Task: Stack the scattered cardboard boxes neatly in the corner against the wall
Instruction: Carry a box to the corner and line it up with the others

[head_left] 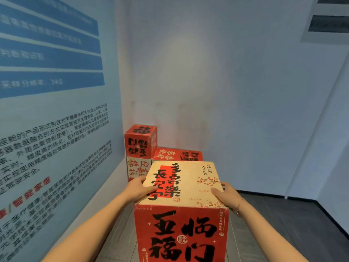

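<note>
I hold a red and beige cardboard box (181,205) with black calligraphy in front of me, lifted off the floor. My left hand (139,188) grips its upper left edge, thumb over the top face. My right hand (225,193) grips the upper right edge the same way. Ahead in the corner, a red box (140,141) sits on a beige box (137,168) against the left wall. Beside them, two low red-topped boxes (166,154) (190,156) stand along the back wall, partly hidden behind the held box.
A blue printed poster wall (56,110) runs along my left. The plain white back wall (217,82) meets it at the corner. A white wall (332,129) stands on the right. Dark grey plank floor (273,214) spreads to the right of the held box.
</note>
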The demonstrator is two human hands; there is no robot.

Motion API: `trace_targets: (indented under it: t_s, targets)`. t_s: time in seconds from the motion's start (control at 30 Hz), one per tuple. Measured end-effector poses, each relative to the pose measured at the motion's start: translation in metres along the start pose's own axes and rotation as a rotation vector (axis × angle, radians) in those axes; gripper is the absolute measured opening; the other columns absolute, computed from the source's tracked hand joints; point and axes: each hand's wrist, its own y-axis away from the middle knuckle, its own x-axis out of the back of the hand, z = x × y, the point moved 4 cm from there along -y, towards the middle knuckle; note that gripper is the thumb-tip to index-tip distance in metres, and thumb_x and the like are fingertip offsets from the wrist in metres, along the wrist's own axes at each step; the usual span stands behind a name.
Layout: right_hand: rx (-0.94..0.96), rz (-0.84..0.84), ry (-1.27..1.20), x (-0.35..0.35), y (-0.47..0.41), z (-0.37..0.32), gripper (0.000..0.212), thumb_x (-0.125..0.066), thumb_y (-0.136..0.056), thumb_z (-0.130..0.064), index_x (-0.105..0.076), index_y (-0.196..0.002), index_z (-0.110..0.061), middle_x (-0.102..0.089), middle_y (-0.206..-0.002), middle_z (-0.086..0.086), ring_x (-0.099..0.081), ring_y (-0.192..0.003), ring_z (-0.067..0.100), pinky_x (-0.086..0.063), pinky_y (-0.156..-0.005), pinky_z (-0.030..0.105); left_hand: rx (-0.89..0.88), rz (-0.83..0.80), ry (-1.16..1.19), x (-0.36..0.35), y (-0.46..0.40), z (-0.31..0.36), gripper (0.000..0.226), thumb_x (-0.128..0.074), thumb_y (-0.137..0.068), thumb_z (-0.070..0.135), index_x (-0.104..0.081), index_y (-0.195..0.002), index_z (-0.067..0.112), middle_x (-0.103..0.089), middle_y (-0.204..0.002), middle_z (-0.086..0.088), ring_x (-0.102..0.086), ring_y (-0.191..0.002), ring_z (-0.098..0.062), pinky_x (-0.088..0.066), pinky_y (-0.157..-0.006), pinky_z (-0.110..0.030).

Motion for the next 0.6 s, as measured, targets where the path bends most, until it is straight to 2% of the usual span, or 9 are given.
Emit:
trace_targets:
  t_s: [0.07, 0.17, 0.23, 0.3, 0.4, 0.53, 0.6]
  targets:
    - [-0.017, -0.009, -0.021, 0.003, -0.047, -0.011, 0.030, -0.056, -0.092, -0.020, -0.037, -0.115, -0.014, -0.061, -0.091, 0.001, -0.062, -0.081, 0.017, -0.055, -0.071, 0.032, 0.010, 0.012, 0.003, 0.008, -0.042, 0.004, 0.034, -0.073, -0.079, 0.040, -0.061, -0.106, 0.024, -0.070, -0.092, 0.011, -0.068, -0.081, -0.004, -0.055, -0.072, -0.023]
    - [-0.003, -0.034, -0.028, 0.007, -0.111, -0.032, 0.046, -0.058, -0.091, -0.024, -0.032, -0.127, -0.011, -0.061, -0.107, 0.009, -0.064, -0.084, 0.017, -0.053, -0.060, 0.024, -0.007, 0.046, 0.014, 0.021, -0.098, 0.013, 0.033, -0.073, -0.079, 0.039, -0.061, -0.106, 0.023, -0.069, -0.092, 0.011, -0.067, -0.080, -0.004, -0.053, -0.070, -0.021]
    - [0.009, -0.031, -0.022, 0.007, -0.150, -0.043, 0.042, -0.059, -0.091, -0.023, -0.034, -0.123, -0.012, -0.061, -0.109, 0.009, -0.063, -0.083, 0.015, -0.049, -0.054, 0.018, -0.010, 0.087, 0.022, 0.032, -0.132, 0.017, 0.030, -0.073, -0.080, 0.038, -0.059, -0.104, 0.025, -0.068, -0.091, 0.010, -0.067, -0.080, -0.005, -0.052, -0.069, -0.022]
    - [0.038, -0.022, -0.001, 0.003, -0.181, -0.056, 0.032, -0.058, -0.092, -0.020, -0.038, -0.116, -0.013, -0.061, -0.101, 0.005, -0.061, -0.080, 0.012, -0.047, -0.052, 0.015, -0.006, 0.112, 0.032, 0.041, -0.162, 0.017, 0.031, -0.073, -0.081, 0.036, -0.057, -0.105, 0.025, -0.068, -0.095, 0.007, -0.066, -0.083, -0.008, -0.051, -0.071, -0.022]
    - [0.061, -0.020, 0.003, -0.005, -0.231, -0.072, 0.032, -0.058, -0.091, -0.020, -0.039, -0.116, -0.014, -0.060, -0.099, 0.003, -0.062, -0.084, 0.016, -0.050, -0.063, 0.021, 0.001, 0.138, 0.038, 0.053, -0.209, 0.013, 0.039, -0.073, -0.080, 0.037, -0.056, -0.112, 0.023, -0.069, -0.104, 0.004, -0.067, -0.088, -0.011, -0.051, -0.071, -0.023]
    - [0.053, -0.020, -0.034, -0.021, -0.304, -0.089, 0.041, -0.062, -0.088, -0.022, -0.038, -0.121, -0.015, -0.062, -0.111, 0.009, -0.064, -0.099, 0.025, -0.054, -0.087, 0.043, -0.002, 0.152, 0.032, 0.069, -0.284, -0.002, 0.036, -0.073, -0.080, 0.037, -0.058, -0.109, 0.023, -0.068, -0.102, 0.006, -0.065, -0.086, -0.009, -0.051, -0.070, -0.022]
    - [0.048, -0.006, -0.049, -0.032, -0.339, -0.097, 0.036, -0.062, -0.088, -0.021, -0.038, -0.115, -0.019, -0.062, -0.113, 0.011, -0.064, -0.100, 0.027, -0.053, -0.089, 0.048, -0.006, 0.133, 0.035, 0.079, -0.324, -0.012, 0.037, -0.073, -0.079, 0.039, -0.061, -0.110, 0.022, -0.070, -0.104, 0.006, -0.066, -0.087, -0.008, -0.053, -0.076, -0.026]
